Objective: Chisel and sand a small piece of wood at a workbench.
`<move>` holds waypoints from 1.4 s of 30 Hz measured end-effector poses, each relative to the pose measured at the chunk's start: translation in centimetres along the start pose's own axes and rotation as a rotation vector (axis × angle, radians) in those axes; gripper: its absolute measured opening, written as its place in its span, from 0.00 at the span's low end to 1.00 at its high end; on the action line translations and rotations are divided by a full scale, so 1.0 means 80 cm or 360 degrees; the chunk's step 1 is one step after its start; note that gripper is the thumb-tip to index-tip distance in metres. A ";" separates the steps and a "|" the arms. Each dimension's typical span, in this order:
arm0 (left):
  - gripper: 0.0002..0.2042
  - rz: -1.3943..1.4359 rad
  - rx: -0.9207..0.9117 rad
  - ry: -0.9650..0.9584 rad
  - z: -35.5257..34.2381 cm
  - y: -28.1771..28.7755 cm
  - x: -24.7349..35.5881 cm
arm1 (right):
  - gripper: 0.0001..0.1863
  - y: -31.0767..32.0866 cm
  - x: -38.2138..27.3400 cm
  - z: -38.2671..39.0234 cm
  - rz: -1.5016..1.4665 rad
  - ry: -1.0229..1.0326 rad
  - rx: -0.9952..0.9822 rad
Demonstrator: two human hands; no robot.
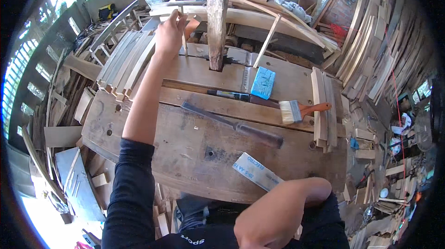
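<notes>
My left hand [169,36] reaches to the back of the bench, fingers closed on a thin pale wooden piece [184,45]; a small copper-coloured piece [192,25] shows just beside it. A weathered wooden mallet-like block [216,19] stands upright to its right. My right hand [250,230] is low at my body, fingers hidden at the lower edge. Above it a printed pale sharpening plate or strip [255,170] lies on the bench. A chisel [232,124], blue block [262,83], dark marker-like tube [228,94] and wooden-handled brush [301,111] lie mid-bench.
The worn wooden bench [120,124] bears stacked pale strips [123,61] at left and short battens [320,110] at right. Long boards [278,29] lie behind. Timber piles [371,31] and a grey sheet [79,184] surround the bench, with wood scraps on the floor.
</notes>
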State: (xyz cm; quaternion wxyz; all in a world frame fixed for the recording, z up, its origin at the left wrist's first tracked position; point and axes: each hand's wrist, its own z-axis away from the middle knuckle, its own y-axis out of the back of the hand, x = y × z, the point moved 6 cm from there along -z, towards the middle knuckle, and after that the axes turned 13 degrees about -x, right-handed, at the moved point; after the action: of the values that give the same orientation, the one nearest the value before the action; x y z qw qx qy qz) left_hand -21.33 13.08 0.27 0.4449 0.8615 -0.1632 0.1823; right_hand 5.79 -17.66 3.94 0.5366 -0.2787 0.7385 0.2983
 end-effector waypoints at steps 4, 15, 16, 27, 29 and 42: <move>0.13 -0.0111 0.0051 -0.0101 0.007 -0.014 0.018 | 0.09 0.043 0.005 0.063 0.0074 0.0131 0.0299; 0.14 0.0111 0.0565 -0.0255 0.018 0.026 0.031 | 0.14 0.134 -0.008 0.293 0.1189 -0.1421 0.2465; 0.13 0.0267 0.0641 -0.0418 0.019 0.041 0.056 | 0.15 0.135 0.020 0.291 0.0937 -0.1487 0.2261; 0.11 0.1217 0.0420 -0.0826 0.070 0.041 0.166 | 0.23 0.133 0.130 0.239 0.0902 -0.2367 0.1431; 0.11 0.1281 0.0457 -0.0974 0.075 0.035 0.175 | 0.20 0.128 0.130 0.239 0.0876 -0.2492 0.1231; 0.23 0.1689 0.0295 -0.0141 0.138 -0.009 0.090 | 0.13 0.037 0.020 0.312 0.0489 -0.1778 0.2459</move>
State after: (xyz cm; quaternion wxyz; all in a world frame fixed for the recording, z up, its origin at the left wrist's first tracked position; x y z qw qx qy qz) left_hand -12.83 3.46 -2.87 0.2063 0.7032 -0.5779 0.3591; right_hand 18.81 2.66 -3.33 0.8009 0.4331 0.3977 -0.1134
